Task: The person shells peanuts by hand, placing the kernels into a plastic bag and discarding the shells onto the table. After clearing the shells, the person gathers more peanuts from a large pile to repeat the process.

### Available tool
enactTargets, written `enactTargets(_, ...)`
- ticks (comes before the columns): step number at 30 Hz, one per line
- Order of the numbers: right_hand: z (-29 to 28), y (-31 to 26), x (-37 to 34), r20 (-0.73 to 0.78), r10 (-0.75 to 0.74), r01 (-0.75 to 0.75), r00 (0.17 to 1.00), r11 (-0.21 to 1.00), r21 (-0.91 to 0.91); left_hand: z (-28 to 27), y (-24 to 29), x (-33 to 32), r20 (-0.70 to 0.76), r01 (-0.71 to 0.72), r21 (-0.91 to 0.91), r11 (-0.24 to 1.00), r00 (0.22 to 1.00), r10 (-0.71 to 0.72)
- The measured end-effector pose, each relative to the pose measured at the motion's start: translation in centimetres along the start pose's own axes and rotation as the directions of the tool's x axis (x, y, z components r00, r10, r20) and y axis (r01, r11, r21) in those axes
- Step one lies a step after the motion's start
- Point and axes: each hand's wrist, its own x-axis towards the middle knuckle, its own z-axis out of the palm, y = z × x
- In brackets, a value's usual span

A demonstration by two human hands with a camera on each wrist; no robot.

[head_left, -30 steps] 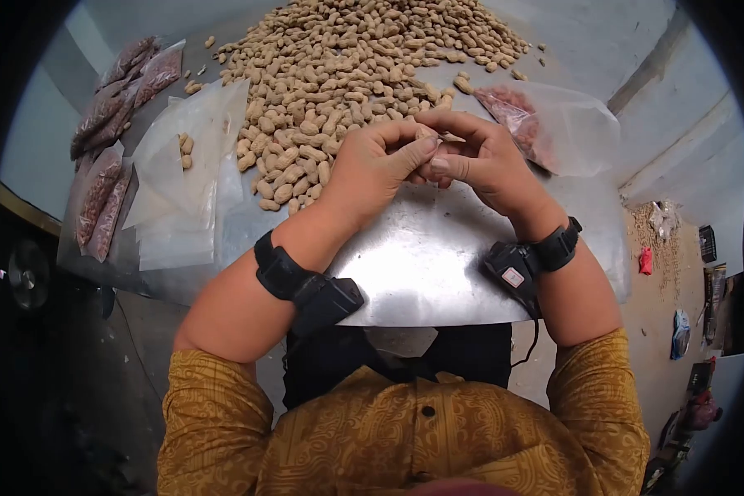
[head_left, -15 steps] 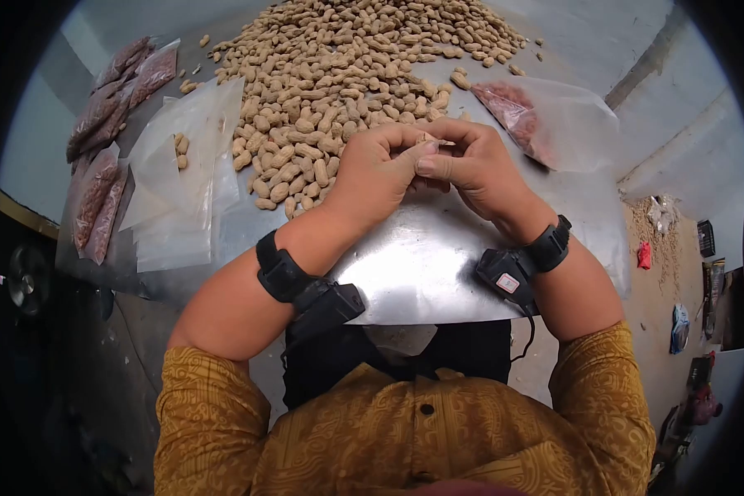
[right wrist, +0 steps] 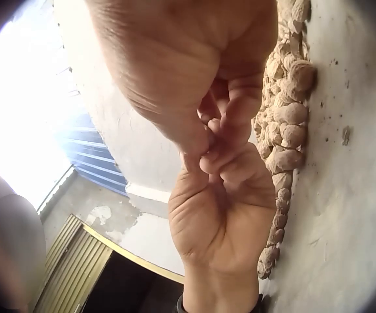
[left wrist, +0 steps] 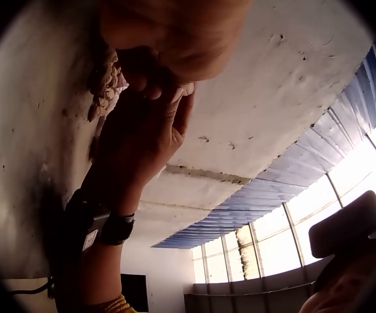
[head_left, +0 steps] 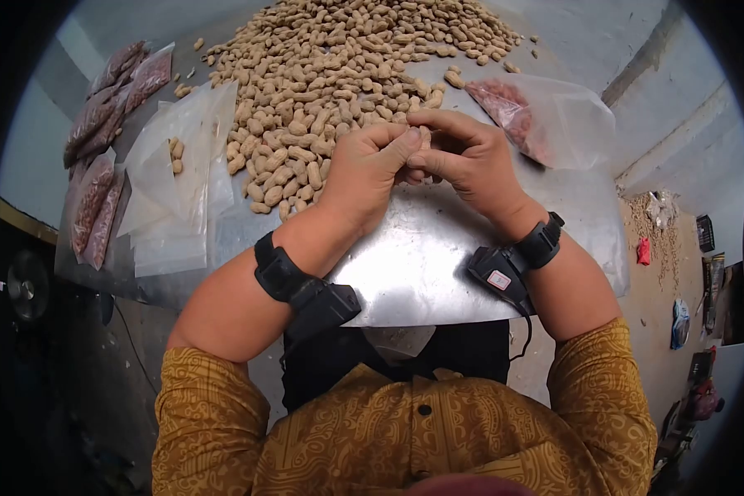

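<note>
Over the metal table [head_left: 413, 248], at the near edge of a heap of unshelled peanuts [head_left: 322, 91], both hands meet at the fingertips. A small peanut [head_left: 425, 139] shows partly between them, mostly hidden by fingers. My left hand [head_left: 370, 161] pinches it with thumb and curled index finger. From the other side my right hand [head_left: 475, 157] grips it too, its thumb pointing toward the left thumb. In the right wrist view the fingers of the left hand [right wrist: 224, 215] and right hand [right wrist: 188, 72] overlap, covering the peanut.
Left of the heap lie flat clear plastic bags [head_left: 169, 190], with a few peanuts on them. Filled bags of reddish kernels [head_left: 99, 202] are stacked at the far left. A partly filled bag [head_left: 512, 116] of pink kernels lies right of the heap.
Both hands have shifted slightly left in the head view while staying together. The fingers have changed position around the peanut, and the right index finger is now raised more.
</note>
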Motion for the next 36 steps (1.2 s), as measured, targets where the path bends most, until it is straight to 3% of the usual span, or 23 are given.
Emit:
enactTargets(2,0.5,0.0,0.0,-0.067,-0.01,0.017,0.998,0.994,0.108,0.3,0.0,-0.1,-0.039,-0.01,-0.039,0.999,0.999,0.009)
enactTargets(5,0.6,0.3,0.0,-0.11,-0.079,0.093,0.991,0.987,0.13,0.5,-0.2,-0.1,-0.076,-0.032,-0.086,0.996,0.997,0.026)
enactTargets(6,0.5,-0.1,0.0,-0.106,-0.037,0.051,0.994,0.99,0.131,0.4,-0.2,0.0,-0.084,-0.041,-0.1,0.994,0.996,0.033)
enactTargets(8,0.3,-1.2,0.0,-0.097,0.049,-0.036,0.994,0.991,0.132,0.2,-0.4,0.2,-0.04,-0.019,-0.188,0.982,0.999,0.011)
enactTargets(11,0.3,0.2,0.2,-0.16,-0.011,0.04,0.987,0.982,0.182,-0.1,-0.3,0.3,0.033,0.034,-0.319,0.947,0.999,-0.024)
enactTargets(15,0.0,-0.2,0.3,-0.116,-0.082,0.09,0.99,0.994,0.065,-0.7,-0.3,0.5,0.124,0.094,-0.459,0.884,0.991,-0.041)
enactTargets(20,0.1,0.4,0.4,-0.005,-0.276,0.272,0.961,0.953,-0.136,-1.2,-0.5,0.7,0.071,0.112,-0.557,0.823,0.994,-0.087)
enactTargets(24,0.2,0.4,0.4,-0.003,-0.281,0.278,0.96,0.949,-0.151,-2.2,-1.2,1.0,0.173,0.154,-0.631,0.76,0.983,-0.055)
enactTargets(28,0.0,0.6,0.3,0.007,-0.299,0.291,0.954,0.921,-0.26,-1.9,-1.0,0.8,0.177,0.183,-0.615,0.767,0.98,-0.092)
enactTargets(31,0.0,0.3,0.4,-0.002,-0.294,0.281,0.956,0.914,-0.293,-0.7,-0.5,0.7,0.015,0.156,-0.504,0.85,0.985,-0.172)
enactTargets(34,0.0,0.1,0.4,0.004,-0.316,0.297,0.949,0.887,-0.353,-1.0,-0.7,0.7,0.049,0.164,-0.442,0.882,0.986,-0.159)
enactTargets(36,-0.1,-0.2,0.3,0.015,-0.314,0.293,0.949,0.868,-0.4,-0.7,-0.5,0.4,0.048,0.17,-0.281,0.945,0.985,-0.163)
